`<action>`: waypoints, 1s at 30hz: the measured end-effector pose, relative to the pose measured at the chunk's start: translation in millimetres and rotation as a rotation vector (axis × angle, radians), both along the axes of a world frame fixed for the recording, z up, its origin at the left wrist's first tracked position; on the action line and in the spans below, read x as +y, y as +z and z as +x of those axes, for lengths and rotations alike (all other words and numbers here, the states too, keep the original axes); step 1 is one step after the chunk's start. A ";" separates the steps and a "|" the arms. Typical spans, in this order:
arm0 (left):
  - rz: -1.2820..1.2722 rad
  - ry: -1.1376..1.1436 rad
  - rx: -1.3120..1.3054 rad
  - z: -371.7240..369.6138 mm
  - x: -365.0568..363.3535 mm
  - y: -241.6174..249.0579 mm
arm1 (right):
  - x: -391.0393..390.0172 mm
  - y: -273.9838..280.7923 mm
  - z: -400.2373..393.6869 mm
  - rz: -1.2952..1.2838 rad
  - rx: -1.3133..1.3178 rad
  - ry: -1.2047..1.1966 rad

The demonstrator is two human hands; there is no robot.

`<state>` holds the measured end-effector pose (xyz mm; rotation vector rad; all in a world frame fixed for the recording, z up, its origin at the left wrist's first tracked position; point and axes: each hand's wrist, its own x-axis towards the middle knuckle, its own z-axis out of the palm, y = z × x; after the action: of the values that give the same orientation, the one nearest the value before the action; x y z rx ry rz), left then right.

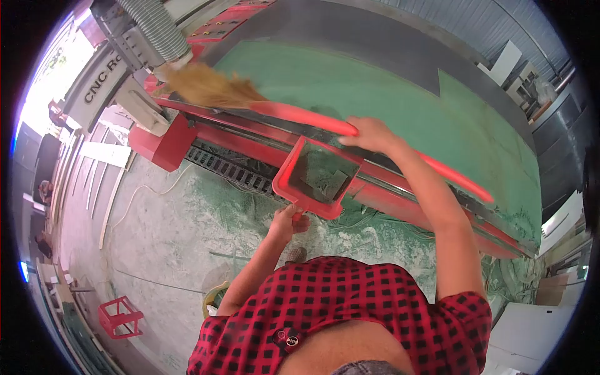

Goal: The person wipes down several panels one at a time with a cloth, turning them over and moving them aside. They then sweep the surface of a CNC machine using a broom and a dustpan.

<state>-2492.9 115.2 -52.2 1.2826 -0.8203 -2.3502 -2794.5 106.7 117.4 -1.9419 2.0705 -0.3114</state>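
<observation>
My right hand [370,135] is closed around the red handle of a broom [300,116]. The broom lies slantwise over the near edge of the green-dusted machine bed [375,100], its yellow-brown bristles [215,86] at the left, close to the hose. Below it, my left hand [289,222] grips the handle of a red dustpan [285,176]. The pan is held against the side of the bed, beneath the broom handle. Grey-green dust and a few flat scraps [330,182] lie inside it.
At the left stands the CNC router gantry [103,81] with a ribbed hose [156,28]. A black cable chain [231,167] runs along the bed's side. Dust covers the floor [169,231]. A red stool [120,317] is at lower left; people are in the left background.
</observation>
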 end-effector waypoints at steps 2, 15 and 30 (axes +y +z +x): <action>0.003 -0.010 -0.009 -0.3 0.6 0.9 | -35.3 -1.9 9.9 -0.011 0.028 0.029; 0.002 -0.046 -0.001 -12.4 6.8 4.2 | -9.1 34.2 -33.6 0.397 0.164 -0.178; 0.015 -0.124 0.018 -36.4 31.0 -1.1 | 173.2 56.6 -93.2 0.544 0.015 -0.458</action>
<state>-2529.3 146.2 -53.4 1.2484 -0.9020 -2.4647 -2887.7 279.9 174.0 -1.1589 2.2852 0.1684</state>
